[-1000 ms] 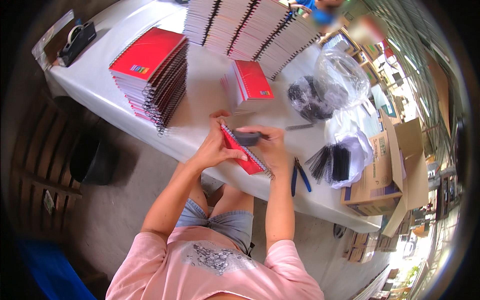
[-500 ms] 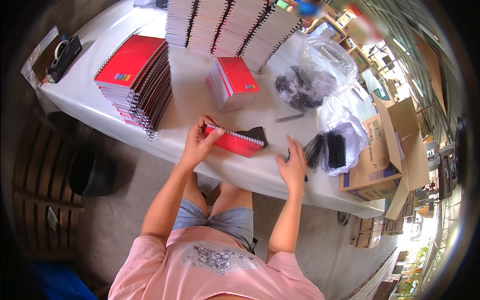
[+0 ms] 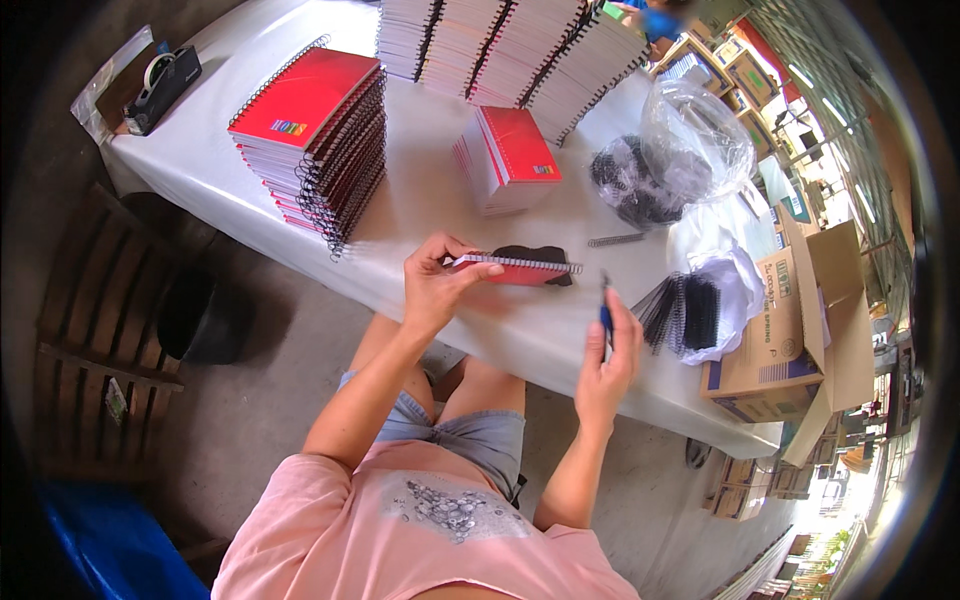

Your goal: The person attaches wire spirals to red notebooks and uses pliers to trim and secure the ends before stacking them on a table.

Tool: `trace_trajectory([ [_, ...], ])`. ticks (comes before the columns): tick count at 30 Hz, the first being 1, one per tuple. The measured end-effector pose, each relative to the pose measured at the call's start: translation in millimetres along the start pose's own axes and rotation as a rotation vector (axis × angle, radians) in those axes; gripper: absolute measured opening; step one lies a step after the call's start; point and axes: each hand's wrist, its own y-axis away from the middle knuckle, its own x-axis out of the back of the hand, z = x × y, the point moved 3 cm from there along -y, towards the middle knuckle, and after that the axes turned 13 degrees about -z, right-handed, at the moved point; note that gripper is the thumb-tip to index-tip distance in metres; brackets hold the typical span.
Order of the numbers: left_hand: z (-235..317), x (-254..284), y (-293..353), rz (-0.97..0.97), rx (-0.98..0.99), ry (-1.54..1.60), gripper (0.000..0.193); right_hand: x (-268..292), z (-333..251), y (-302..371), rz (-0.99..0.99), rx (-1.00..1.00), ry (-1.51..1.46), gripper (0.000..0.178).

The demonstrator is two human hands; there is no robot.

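Observation:
My left hand (image 3: 440,290) grips a small red notebook (image 3: 520,274) at its left end, tilted so that its edge with the wire coil (image 3: 535,265) faces up. The coil pokes out a little past the notebook's right end. Behind and under it lies a dark, wavy-edged pad (image 3: 548,255) on the table. Off to the right, my right hand (image 3: 610,355) is closed round a slim tool with a dark blue handle (image 3: 606,322), its narrow tip pointing away from me. The tool and the notebook are apart.
A tall pile of coil-bound red notebooks (image 3: 300,95) stands left, near a tape dispenser (image 3: 165,85). Loose red-covered pads (image 3: 515,150) sit mid-table, with bound stacks (image 3: 500,50) behind. Rightward are a single coil (image 3: 615,240), bagged coils (image 3: 635,180), black coils (image 3: 690,312) and an open carton (image 3: 765,330).
The notebook is tipped so that less of its red cover shows. My right hand, lower and turned upright, now shows the blue tool clearly. The whole view has shifted slightly.

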Motion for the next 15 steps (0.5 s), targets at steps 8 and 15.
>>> trace_trajectory([
  [8,49.6,-14.7,7.7,-0.015,-0.339,-0.567,0.025,-12.4,-75.6,1.7,-0.188,0.292,0.205,0.030],
  [15,62.4,-17.1,5.8,0.061,-0.482,-0.640,0.027,-14.8,-81.3,-0.8,-0.234,0.279,0.164,0.029],
])
